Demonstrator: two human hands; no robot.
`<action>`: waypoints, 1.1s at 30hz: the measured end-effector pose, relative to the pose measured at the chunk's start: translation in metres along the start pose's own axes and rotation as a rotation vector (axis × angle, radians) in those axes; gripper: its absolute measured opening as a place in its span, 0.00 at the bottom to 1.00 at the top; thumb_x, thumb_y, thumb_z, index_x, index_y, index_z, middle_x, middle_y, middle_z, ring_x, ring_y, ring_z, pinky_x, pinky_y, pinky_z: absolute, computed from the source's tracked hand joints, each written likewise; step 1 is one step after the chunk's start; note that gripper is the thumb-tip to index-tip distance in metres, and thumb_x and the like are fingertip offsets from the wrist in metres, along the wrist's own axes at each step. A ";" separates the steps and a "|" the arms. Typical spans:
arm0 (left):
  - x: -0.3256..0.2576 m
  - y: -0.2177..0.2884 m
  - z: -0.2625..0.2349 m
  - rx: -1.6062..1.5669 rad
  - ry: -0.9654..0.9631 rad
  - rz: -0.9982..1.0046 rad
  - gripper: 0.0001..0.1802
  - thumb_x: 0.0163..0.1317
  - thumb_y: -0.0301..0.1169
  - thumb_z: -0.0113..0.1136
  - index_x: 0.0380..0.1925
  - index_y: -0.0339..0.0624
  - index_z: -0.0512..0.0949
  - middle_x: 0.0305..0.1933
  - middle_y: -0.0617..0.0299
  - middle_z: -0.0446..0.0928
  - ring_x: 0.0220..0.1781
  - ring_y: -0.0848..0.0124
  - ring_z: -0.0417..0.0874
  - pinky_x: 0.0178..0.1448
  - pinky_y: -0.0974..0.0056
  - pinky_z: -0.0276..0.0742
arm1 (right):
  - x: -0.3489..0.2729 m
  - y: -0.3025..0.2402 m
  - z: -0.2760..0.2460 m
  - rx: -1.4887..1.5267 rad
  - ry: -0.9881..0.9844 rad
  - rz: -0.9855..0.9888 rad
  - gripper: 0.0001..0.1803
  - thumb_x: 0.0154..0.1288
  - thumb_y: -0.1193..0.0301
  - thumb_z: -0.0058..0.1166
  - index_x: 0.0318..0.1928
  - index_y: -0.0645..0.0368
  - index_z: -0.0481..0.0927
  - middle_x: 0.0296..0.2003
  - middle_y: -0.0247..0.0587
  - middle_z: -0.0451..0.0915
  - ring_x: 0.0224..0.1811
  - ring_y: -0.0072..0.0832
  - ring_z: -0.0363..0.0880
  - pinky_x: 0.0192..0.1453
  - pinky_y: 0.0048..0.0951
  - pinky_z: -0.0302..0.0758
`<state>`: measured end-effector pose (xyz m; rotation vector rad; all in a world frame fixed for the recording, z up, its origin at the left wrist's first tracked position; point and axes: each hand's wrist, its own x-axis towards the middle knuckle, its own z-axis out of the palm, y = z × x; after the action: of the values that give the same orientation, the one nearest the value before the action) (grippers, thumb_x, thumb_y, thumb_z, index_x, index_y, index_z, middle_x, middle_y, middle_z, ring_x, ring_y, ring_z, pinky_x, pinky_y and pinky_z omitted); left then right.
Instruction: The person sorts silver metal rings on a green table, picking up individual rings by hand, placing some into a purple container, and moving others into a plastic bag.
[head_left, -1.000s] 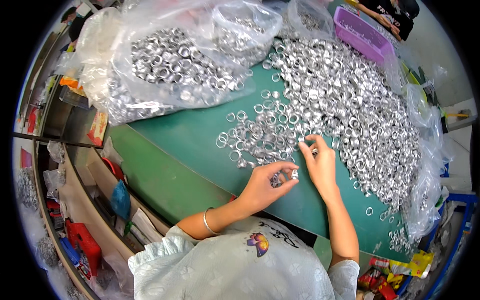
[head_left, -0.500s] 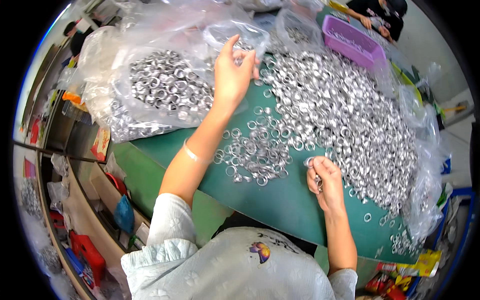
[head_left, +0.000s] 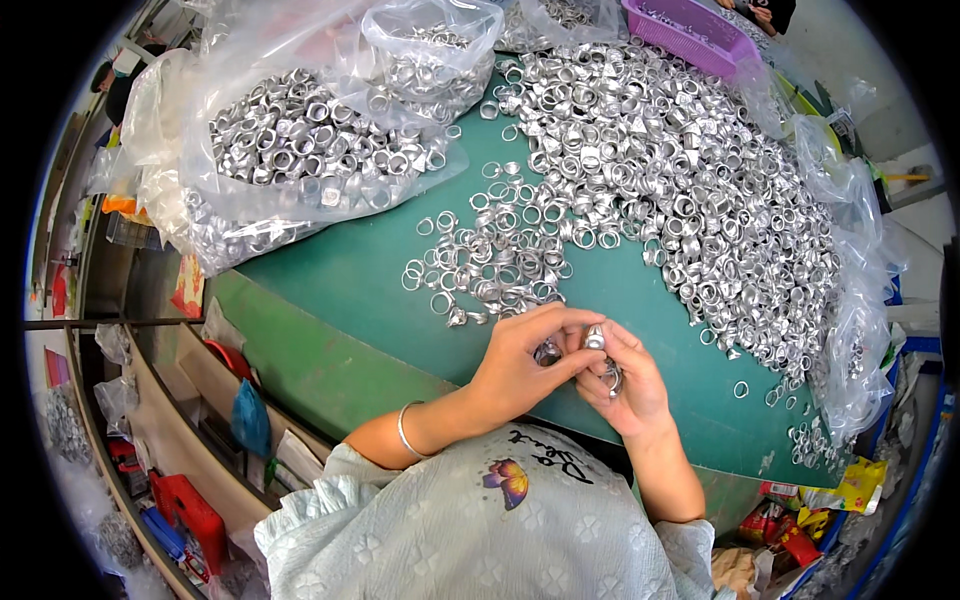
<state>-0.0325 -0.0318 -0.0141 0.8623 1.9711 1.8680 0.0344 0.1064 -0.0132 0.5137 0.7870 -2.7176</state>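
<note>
Near the front edge of the green table (head_left: pixel 370 270), both my hands meet over some silver rings. My left hand (head_left: pixel 520 360) curls round a ring, its fingertips touching another ring (head_left: pixel 594 338) between the two hands. My right hand (head_left: pixel 635 380) is closed on rings too, one of them (head_left: pixel 612 378) showing below its fingers. Just beyond my hands lies a small loose pile of rings (head_left: pixel 500 250). A much larger heap of rings (head_left: pixel 690 170) spreads over the right side of the table.
Clear plastic bags (head_left: pixel 310 205) full of rings stand at the back left. A purple basket (head_left: pixel 700 40) sits behind the large heap, where another person's hand (head_left: pixel 763 14) shows. Crumpled plastic (head_left: pixel 855 330) lines the right edge. Shelves (head_left: pixel 190 400) stand at left.
My left hand has come back from the bags at the far side to meet my right hand. The right hand has shifted slightly left and nearer. The view has tilted down.
</note>
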 end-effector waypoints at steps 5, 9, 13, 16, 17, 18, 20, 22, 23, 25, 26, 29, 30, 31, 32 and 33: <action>-0.004 0.004 -0.002 0.106 0.034 0.031 0.19 0.45 0.19 0.64 0.41 0.39 0.77 0.22 0.66 0.70 0.25 0.80 0.69 0.29 0.75 0.66 | 0.001 0.009 0.000 -0.224 0.110 -0.111 0.12 0.68 0.65 0.41 0.39 0.61 0.72 0.19 0.29 0.67 0.13 0.14 0.60 0.15 0.14 0.52; -0.006 -0.001 -0.003 0.052 0.046 -0.040 0.19 0.45 0.20 0.64 0.41 0.39 0.77 0.21 0.66 0.69 0.23 0.79 0.69 0.28 0.74 0.66 | 0.004 0.003 -0.004 -0.332 0.177 -0.194 0.12 0.67 0.65 0.42 0.40 0.61 0.72 0.18 0.28 0.66 0.13 0.13 0.59 0.15 0.15 0.53; -0.009 -0.003 0.001 0.176 0.024 -0.039 0.18 0.45 0.21 0.65 0.40 0.40 0.77 0.20 0.64 0.68 0.22 0.77 0.69 0.26 0.72 0.66 | -0.004 0.000 -0.007 -0.483 0.175 -0.144 0.12 0.66 0.65 0.45 0.40 0.62 0.73 0.17 0.28 0.67 0.14 0.13 0.60 0.16 0.15 0.53; -0.007 -0.003 0.008 0.254 0.003 -0.016 0.18 0.45 0.22 0.65 0.40 0.41 0.77 0.20 0.63 0.68 0.21 0.75 0.69 0.25 0.72 0.66 | -0.007 -0.003 -0.005 -0.514 0.219 -0.154 0.11 0.65 0.67 0.48 0.39 0.63 0.74 0.18 0.28 0.68 0.16 0.12 0.61 0.18 0.14 0.55; -0.004 -0.004 0.011 0.241 -0.005 0.001 0.18 0.45 0.22 0.65 0.40 0.41 0.77 0.20 0.63 0.68 0.21 0.75 0.69 0.25 0.72 0.66 | -0.010 -0.006 -0.009 -0.541 0.212 -0.157 0.10 0.65 0.67 0.48 0.38 0.63 0.75 0.18 0.28 0.69 0.16 0.12 0.61 0.18 0.14 0.55; -0.002 -0.005 0.013 0.236 -0.013 0.016 0.18 0.45 0.22 0.65 0.40 0.41 0.77 0.21 0.63 0.68 0.21 0.75 0.69 0.25 0.72 0.66 | -0.012 -0.008 -0.013 -0.564 0.200 -0.159 0.10 0.64 0.68 0.49 0.37 0.63 0.75 0.18 0.28 0.69 0.16 0.12 0.61 0.18 0.14 0.55; 0.000 -0.009 0.017 0.212 -0.043 0.008 0.21 0.47 0.22 0.65 0.44 0.41 0.74 0.20 0.64 0.67 0.21 0.78 0.69 0.25 0.73 0.66 | -0.015 -0.016 -0.019 -0.647 0.241 -0.224 0.08 0.63 0.70 0.50 0.35 0.63 0.75 0.17 0.29 0.69 0.13 0.12 0.58 0.14 0.15 0.51; 0.003 -0.007 0.021 0.130 -0.030 -0.079 0.23 0.48 0.23 0.64 0.47 0.40 0.73 0.20 0.65 0.67 0.22 0.80 0.69 0.25 0.74 0.67 | -0.021 -0.036 -0.024 -0.635 0.315 -0.207 0.07 0.61 0.71 0.51 0.34 0.63 0.75 0.17 0.29 0.69 0.13 0.12 0.58 0.14 0.15 0.51; 0.002 -0.011 0.020 0.057 -0.018 -0.104 0.22 0.52 0.22 0.61 0.49 0.39 0.71 0.20 0.68 0.66 0.20 0.83 0.67 0.23 0.75 0.65 | -0.023 -0.055 -0.027 -0.688 0.404 -0.313 0.05 0.59 0.72 0.53 0.32 0.62 0.76 0.17 0.28 0.69 0.13 0.12 0.58 0.14 0.15 0.52; -0.004 -0.020 0.012 -0.072 -0.014 -0.254 0.20 0.54 0.22 0.58 0.49 0.38 0.71 0.20 0.69 0.66 0.18 0.83 0.66 0.21 0.76 0.62 | -0.021 -0.110 -0.032 -0.954 0.669 -0.558 0.06 0.57 0.70 0.57 0.31 0.58 0.78 0.18 0.25 0.71 0.16 0.09 0.63 0.16 0.13 0.57; -0.004 -0.021 0.009 -0.145 -0.040 -0.324 0.18 0.55 0.21 0.57 0.48 0.38 0.72 0.20 0.70 0.66 0.17 0.84 0.65 0.20 0.76 0.60 | -0.026 -0.150 -0.045 -1.192 0.770 -0.737 0.08 0.56 0.68 0.58 0.31 0.61 0.79 0.19 0.29 0.73 0.19 0.13 0.68 0.21 0.17 0.64; 0.002 -0.017 0.008 -0.426 -0.129 -0.519 0.12 0.62 0.26 0.49 0.45 0.35 0.72 0.20 0.69 0.65 0.15 0.82 0.63 0.16 0.76 0.53 | -0.027 -0.275 -0.086 -1.651 0.983 -1.223 0.14 0.58 0.66 0.54 0.37 0.67 0.79 0.24 0.35 0.78 0.26 0.21 0.71 0.35 0.27 0.70; 0.003 -0.019 0.008 -0.512 -0.145 -0.578 0.12 0.63 0.28 0.48 0.44 0.35 0.72 0.20 0.69 0.64 0.15 0.82 0.63 0.16 0.76 0.52 | -0.023 -0.308 -0.097 -1.701 1.089 -1.187 0.14 0.59 0.66 0.54 0.39 0.66 0.78 0.24 0.35 0.77 0.26 0.21 0.71 0.33 0.26 0.69; 0.003 -0.023 0.009 -0.662 -0.177 -0.601 0.15 0.65 0.34 0.45 0.43 0.34 0.72 0.21 0.66 0.64 0.14 0.81 0.62 0.15 0.76 0.51 | -0.020 -0.329 -0.108 -1.753 1.198 -1.142 0.15 0.59 0.66 0.54 0.40 0.66 0.78 0.25 0.35 0.77 0.25 0.20 0.71 0.30 0.25 0.68; 0.004 -0.022 0.009 -0.767 -0.188 -0.649 0.16 0.66 0.36 0.44 0.43 0.34 0.73 0.21 0.66 0.64 0.14 0.80 0.61 0.15 0.76 0.51 | -0.019 -0.339 -0.119 -1.623 1.195 -1.143 0.15 0.59 0.66 0.54 0.41 0.65 0.77 0.24 0.35 0.76 0.24 0.20 0.70 0.28 0.23 0.67; 0.004 -0.019 0.008 -0.869 -0.188 -0.698 0.17 0.66 0.38 0.43 0.43 0.34 0.73 0.22 0.65 0.64 0.15 0.80 0.61 0.15 0.76 0.51 | -0.013 -0.343 -0.128 -1.491 1.180 -1.138 0.15 0.59 0.66 0.54 0.42 0.65 0.77 0.23 0.34 0.74 0.23 0.19 0.69 0.27 0.22 0.66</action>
<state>-0.0358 -0.0227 -0.0330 0.0582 0.9508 1.8086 -0.0392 0.4598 0.0493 1.3789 3.5661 -0.9957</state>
